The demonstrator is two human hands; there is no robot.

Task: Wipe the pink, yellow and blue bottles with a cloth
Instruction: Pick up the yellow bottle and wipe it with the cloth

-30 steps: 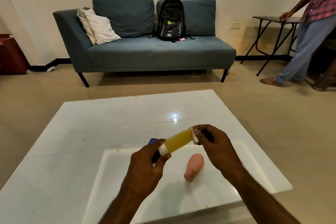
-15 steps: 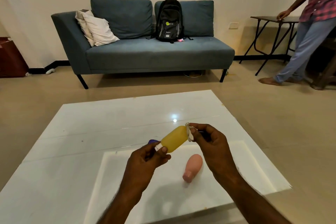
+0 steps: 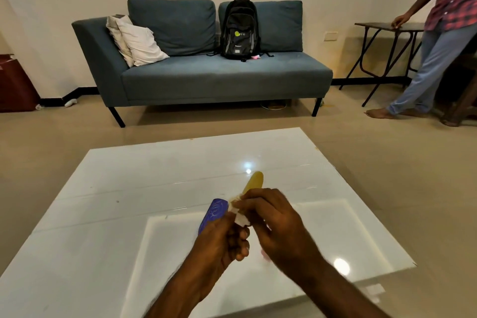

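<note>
My left hand (image 3: 222, 237) grips the cap end of the yellow bottle (image 3: 254, 184), whose rounded base points away from me above the table. My right hand (image 3: 273, 224) pinches a small white cloth (image 3: 240, 217) around the bottle's lower part, right against the left hand's fingers. The blue bottle (image 3: 214, 214) shows just behind my left hand; whether it rests on the table or in the hand is unclear. Only a blurred sliver of the pink bottle (image 3: 264, 253) shows under my right hand.
The glossy white table (image 3: 154, 175) has a lighter square panel (image 3: 348, 235) under my hands. Beyond it stands a blue sofa (image 3: 206, 77) with a black backpack (image 3: 240, 28) and pillows. A person (image 3: 438, 46) leans on a folding table (image 3: 382, 31) at right.
The yellow bottle has swung from lying sideways to pointing away from me. My right hand has slid the cloth from its far end down to the cap end and now covers the pink bottle.
</note>
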